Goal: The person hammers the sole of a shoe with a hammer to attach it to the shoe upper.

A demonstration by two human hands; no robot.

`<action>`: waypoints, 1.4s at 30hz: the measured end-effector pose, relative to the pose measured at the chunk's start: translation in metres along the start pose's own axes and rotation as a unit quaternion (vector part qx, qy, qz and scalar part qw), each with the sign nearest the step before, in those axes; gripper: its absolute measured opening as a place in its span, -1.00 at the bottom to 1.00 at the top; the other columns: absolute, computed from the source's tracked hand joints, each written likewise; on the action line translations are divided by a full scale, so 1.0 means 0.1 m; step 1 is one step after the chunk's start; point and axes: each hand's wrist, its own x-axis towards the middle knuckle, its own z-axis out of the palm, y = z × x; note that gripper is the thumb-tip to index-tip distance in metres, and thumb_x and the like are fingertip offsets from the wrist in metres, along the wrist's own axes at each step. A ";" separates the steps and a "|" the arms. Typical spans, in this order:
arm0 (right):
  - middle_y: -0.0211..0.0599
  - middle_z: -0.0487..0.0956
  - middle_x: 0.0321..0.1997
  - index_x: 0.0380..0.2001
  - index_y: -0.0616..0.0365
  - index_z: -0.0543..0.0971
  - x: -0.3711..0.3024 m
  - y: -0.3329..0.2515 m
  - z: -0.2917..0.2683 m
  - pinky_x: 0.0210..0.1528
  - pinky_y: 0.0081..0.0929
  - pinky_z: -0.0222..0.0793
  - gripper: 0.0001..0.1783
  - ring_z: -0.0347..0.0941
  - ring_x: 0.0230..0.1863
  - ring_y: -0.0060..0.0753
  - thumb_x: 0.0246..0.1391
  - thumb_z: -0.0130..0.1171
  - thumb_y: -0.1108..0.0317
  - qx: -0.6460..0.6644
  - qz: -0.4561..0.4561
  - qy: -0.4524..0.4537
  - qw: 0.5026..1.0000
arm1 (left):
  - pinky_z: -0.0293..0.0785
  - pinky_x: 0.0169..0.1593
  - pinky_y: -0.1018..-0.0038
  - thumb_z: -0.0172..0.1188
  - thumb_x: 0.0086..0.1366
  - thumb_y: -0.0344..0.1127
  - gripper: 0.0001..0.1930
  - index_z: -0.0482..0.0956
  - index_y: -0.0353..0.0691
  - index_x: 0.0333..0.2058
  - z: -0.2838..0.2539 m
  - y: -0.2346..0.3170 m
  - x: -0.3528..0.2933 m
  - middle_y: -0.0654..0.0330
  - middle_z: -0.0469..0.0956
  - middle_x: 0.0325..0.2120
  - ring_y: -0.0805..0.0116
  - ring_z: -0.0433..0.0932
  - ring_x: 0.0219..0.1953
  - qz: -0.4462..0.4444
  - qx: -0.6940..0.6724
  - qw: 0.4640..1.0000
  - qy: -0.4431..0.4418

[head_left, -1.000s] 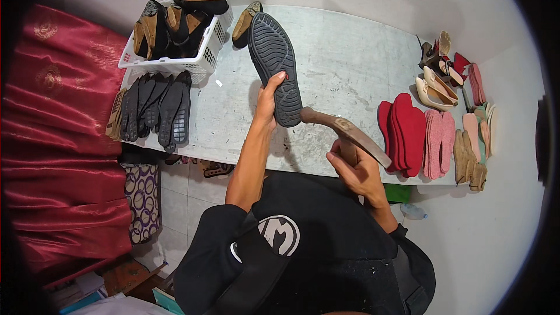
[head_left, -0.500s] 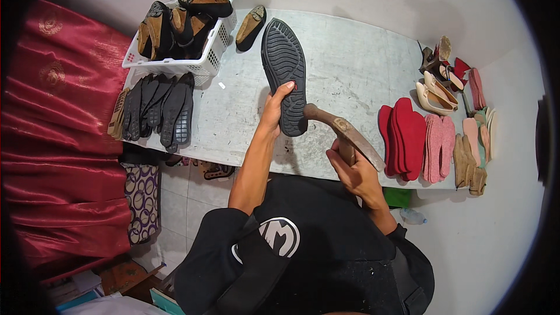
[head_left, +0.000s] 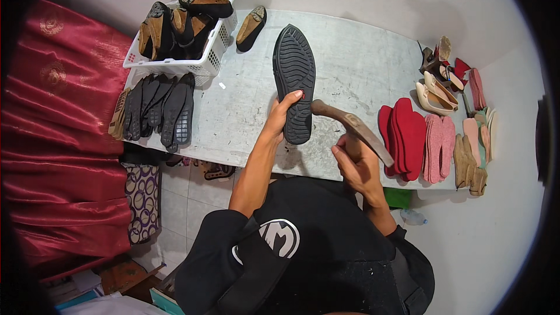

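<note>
A black shoe sole (head_left: 294,61) is held over the table with its ridged tread facing me and its toe pointing away. My left hand (head_left: 280,118) grips it near the heel, thumb across the tread beside a small red mark. Whether a shoe upper is attached underneath is hidden. My right hand (head_left: 360,169) is closed round the handle of a hammer (head_left: 357,125) with a long, curved, worn metal head. The rounded face of the hammer is at the sole's right edge near the heel; I cannot tell whether they touch.
On the grey table (head_left: 344,46), a white basket (head_left: 210,61) of dark shoes stands at the far left, a single shoe (head_left: 251,28) beside it. Black soles (head_left: 166,111) lie in front. Red insoles (head_left: 405,140), pink insoles (head_left: 438,149) and cream shoes (head_left: 436,96) line the right side.
The sole has moved right and slightly nearer to me, turning more upright. The hammer and my right hand have shifted a little to the right with it.
</note>
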 end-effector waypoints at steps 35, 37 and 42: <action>-0.19 0.48 -0.57 -0.37 0.28 0.49 0.01 -0.31 0.11 -0.53 -0.39 0.29 -0.85 0.42 -0.62 -0.19 -0.04 0.23 0.51 -0.072 -0.093 -0.116 0.986 | 0.54 -0.36 0.55 0.22 0.18 -0.20 -0.69 0.51 -0.29 -0.19 -0.16 0.23 0.09 0.25 0.55 -0.41 0.48 0.56 -0.45 0.068 -0.030 0.993 0.088; -0.19 0.49 -0.56 -0.35 0.28 0.49 -0.01 -0.27 0.09 -0.52 -0.39 0.29 -0.84 0.42 -0.61 -0.23 -0.04 0.23 0.52 -0.058 -0.094 -0.115 0.987 | 0.55 -0.38 0.54 0.22 0.18 -0.18 -0.70 0.53 -0.27 -0.20 -0.21 0.27 0.07 0.25 0.56 -0.44 0.47 0.56 -0.48 0.074 -0.035 0.993 0.083; -0.22 0.49 -0.55 -0.34 0.30 0.49 0.03 -0.17 0.19 -0.52 -0.43 0.31 -0.84 0.42 -0.60 -0.37 -0.03 0.23 0.54 -0.098 -0.147 -0.099 0.979 | 0.54 -0.42 0.56 0.19 0.21 -0.16 -0.73 0.53 -0.23 -0.24 -0.09 0.24 -0.01 0.27 0.56 -0.47 0.49 0.55 -0.53 0.053 -0.050 0.994 0.082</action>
